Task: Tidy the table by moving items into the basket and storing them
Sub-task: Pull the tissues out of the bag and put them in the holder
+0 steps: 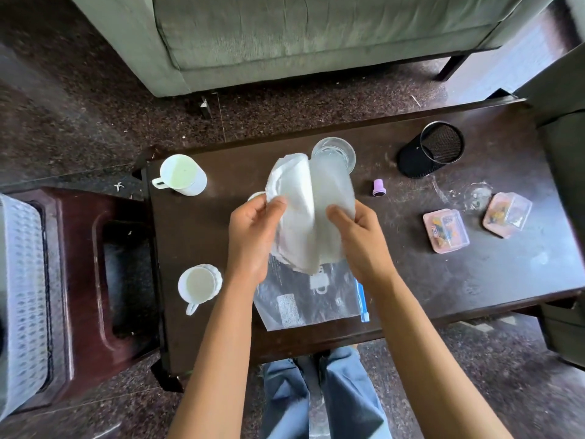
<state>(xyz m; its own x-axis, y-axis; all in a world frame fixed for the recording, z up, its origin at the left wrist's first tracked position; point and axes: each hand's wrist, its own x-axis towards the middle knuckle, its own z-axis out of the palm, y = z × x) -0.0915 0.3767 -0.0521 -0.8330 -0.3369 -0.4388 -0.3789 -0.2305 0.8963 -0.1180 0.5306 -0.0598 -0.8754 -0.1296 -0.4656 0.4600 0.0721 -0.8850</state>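
Note:
Over the middle of the dark wooden table (443,286), both hands hold up a white folded bundle (300,217) that looks like paper or cloth. My left hand (253,239) grips its left half, thumb on top. My right hand (359,239) pinches the right flap, which is blurred. Under the bundle a clear zip bag (310,299) with a blue strip lies flat on the table. The white woven basket (20,296) stands on a dark red stool (82,280) at the far left.
On the table are a white mug (182,175), a white ribbed cup (198,285), a clear glass (334,150), a black mesh pen holder (430,152), a small purple cap (379,187) and two clear boxes with pink bases (446,231) (506,213). A grey sofa (316,36) stands behind.

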